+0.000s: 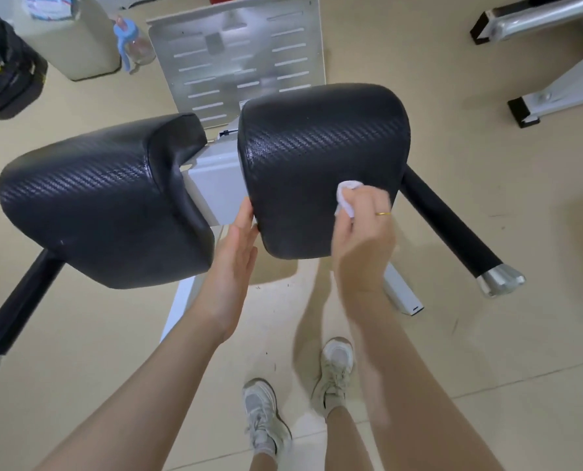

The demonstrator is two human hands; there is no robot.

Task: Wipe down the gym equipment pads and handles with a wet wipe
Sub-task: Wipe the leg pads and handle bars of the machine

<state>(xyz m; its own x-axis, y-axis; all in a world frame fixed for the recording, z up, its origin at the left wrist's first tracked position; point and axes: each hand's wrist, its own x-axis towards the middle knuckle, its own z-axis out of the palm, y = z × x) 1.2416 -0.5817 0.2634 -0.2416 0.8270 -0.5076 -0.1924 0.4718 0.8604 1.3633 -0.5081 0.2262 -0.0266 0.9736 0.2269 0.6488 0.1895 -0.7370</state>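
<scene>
Both hands work the right pad (320, 158): the right hand (361, 229) pinches a crumpled white wet wipe (346, 195) against it, and the left hand (235, 246), fingers spread flat, steadies its edge. Woven-textured vinyl could trap grime; the left pad (103, 205) and foam-sleeved handle (453, 226) risk being skipped.

**No legible text**

Nothing in the view can be read. A small white label (243, 105) sits on the machine frame between the pads, and printed packaging (50, 6) lies at the top left; both are too blurred to make out.
</scene>
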